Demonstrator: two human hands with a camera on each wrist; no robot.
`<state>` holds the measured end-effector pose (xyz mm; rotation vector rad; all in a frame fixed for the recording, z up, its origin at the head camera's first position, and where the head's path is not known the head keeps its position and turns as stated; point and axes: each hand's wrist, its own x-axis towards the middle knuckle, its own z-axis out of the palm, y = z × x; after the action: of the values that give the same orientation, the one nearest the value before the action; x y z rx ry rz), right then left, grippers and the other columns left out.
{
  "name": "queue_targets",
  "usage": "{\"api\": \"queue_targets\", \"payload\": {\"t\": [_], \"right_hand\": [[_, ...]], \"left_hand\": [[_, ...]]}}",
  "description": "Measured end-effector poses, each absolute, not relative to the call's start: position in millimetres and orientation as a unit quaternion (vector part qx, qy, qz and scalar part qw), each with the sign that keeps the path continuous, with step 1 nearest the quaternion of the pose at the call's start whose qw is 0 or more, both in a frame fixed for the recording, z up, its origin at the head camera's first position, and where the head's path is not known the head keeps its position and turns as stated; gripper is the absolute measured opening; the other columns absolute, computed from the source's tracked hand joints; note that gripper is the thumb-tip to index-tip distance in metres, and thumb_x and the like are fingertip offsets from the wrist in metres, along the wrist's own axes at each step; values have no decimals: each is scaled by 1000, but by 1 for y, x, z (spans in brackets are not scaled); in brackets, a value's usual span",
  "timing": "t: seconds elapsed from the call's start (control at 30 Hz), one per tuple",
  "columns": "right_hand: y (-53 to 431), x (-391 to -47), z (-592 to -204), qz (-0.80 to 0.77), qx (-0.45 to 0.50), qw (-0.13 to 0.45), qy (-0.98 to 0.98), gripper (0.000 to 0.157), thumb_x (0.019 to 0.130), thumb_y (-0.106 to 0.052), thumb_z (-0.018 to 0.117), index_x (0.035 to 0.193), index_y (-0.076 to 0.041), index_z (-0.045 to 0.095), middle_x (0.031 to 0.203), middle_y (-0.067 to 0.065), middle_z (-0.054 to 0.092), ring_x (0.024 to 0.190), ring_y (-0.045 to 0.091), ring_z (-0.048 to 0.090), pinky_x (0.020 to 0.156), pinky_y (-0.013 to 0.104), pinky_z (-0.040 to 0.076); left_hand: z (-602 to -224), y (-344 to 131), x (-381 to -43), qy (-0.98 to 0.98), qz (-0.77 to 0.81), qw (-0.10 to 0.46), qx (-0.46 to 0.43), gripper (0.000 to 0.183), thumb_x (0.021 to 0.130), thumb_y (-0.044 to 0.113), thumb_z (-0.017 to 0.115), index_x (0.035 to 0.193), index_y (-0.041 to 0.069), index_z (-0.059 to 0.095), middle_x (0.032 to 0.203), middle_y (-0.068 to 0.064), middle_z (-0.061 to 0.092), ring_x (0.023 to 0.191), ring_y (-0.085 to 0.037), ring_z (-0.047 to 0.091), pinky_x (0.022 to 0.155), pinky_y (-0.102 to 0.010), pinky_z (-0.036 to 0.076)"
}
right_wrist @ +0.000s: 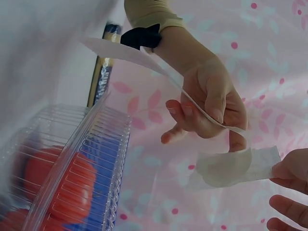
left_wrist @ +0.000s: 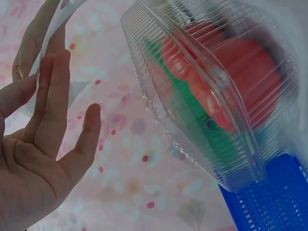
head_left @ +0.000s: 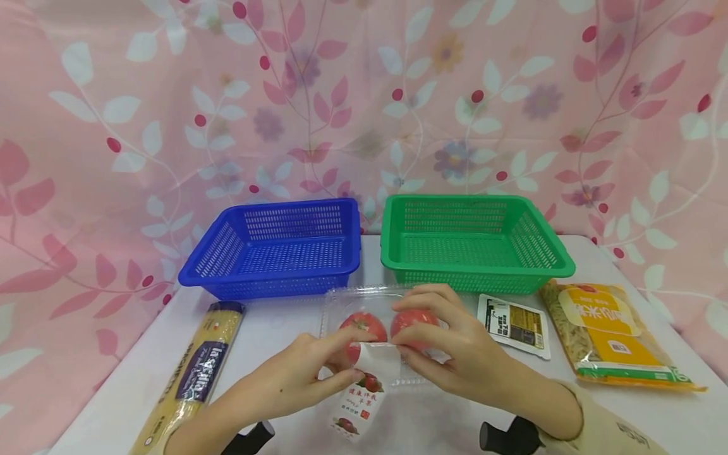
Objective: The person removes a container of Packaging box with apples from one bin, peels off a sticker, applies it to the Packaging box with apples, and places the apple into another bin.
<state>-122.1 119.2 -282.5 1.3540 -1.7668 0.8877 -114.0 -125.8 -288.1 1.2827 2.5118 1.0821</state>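
A long white paper label (head_left: pixel 364 395) printed with red fruit and Chinese characters is stretched between both hands above a clear plastic clamshell box (head_left: pixel 392 292). My left hand (head_left: pixel 309 373) pinches it between thumb and fingers, and its printed end hangs down below that grip. At the other end, my right hand (right_wrist: pixel 294 185) pinches the edge, seen from below in the right wrist view. Inside the lidded box lie red tomatoes (head_left: pixel 366 324), partly hidden behind the fingers in the head view. Both wrist views show the box apart from the hands.
Behind the box stand a blue basket (head_left: pixel 273 278) on the left and a green basket (head_left: pixel 472 278) on the right. A spaghetti pack (head_left: pixel 196 373) lies at left. On the right are a small flat white packet (head_left: pixel 514 325) and a yellow food bag (head_left: pixel 614 332).
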Motion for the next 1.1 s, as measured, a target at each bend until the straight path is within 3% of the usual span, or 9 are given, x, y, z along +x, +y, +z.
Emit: {"api": "queue_targets", "payload": {"t": [0.27, 0.4, 0.63, 0.87, 1.1], "right_hand": [[122, -126, -285, 344, 511, 370, -696, 18, 91, -24, 56, 82, -12, 67, 107, 10, 58, 104, 29, 48, 96, 28, 37], [124, -128, -285, 346, 502, 373, -699, 19, 91, -25, 56, 83, -12, 67, 106, 9, 59, 103, 29, 48, 96, 27, 37], [127, -129, -286, 351, 488, 366, -710, 21, 91, -28, 56, 83, -12, 67, 107, 8, 59, 104, 28, 48, 96, 24, 37], [128, -129, -287, 351, 483, 361, -716, 22, 91, -29, 55, 84, -13, 67, 107, 8, 59, 103, 29, 48, 96, 24, 37], [127, -129, -289, 352, 483, 364, -715, 21, 91, -29, 56, 83, -13, 67, 106, 7, 59, 103, 28, 48, 95, 24, 37]], "left_hand": [[-292, -132, -108, 823, 355, 15, 443, 50, 92, 20, 56, 138, 23, 37, 84, 12, 67, 75, 2, 60, 67, -20, 50], [-296, -134, -107, 810, 354, -29, 467, 49, 88, 10, 61, 133, 16, 43, 84, 9, 67, 76, 1, 60, 68, -17, 50], [-301, -136, -106, 791, 351, -120, 486, 43, 77, -4, 69, 116, 11, 58, 106, -1, 59, 81, -5, 61, 70, -16, 50], [-304, -138, -106, 781, 335, -198, 488, 20, 91, 22, 56, 108, 14, 64, 116, -6, 52, 85, -12, 60, 70, -13, 48], [-304, -146, -104, 782, 330, -205, 488, 20, 92, 22, 55, 106, 13, 65, 112, -2, 56, 93, -13, 58, 77, -14, 47]]}}
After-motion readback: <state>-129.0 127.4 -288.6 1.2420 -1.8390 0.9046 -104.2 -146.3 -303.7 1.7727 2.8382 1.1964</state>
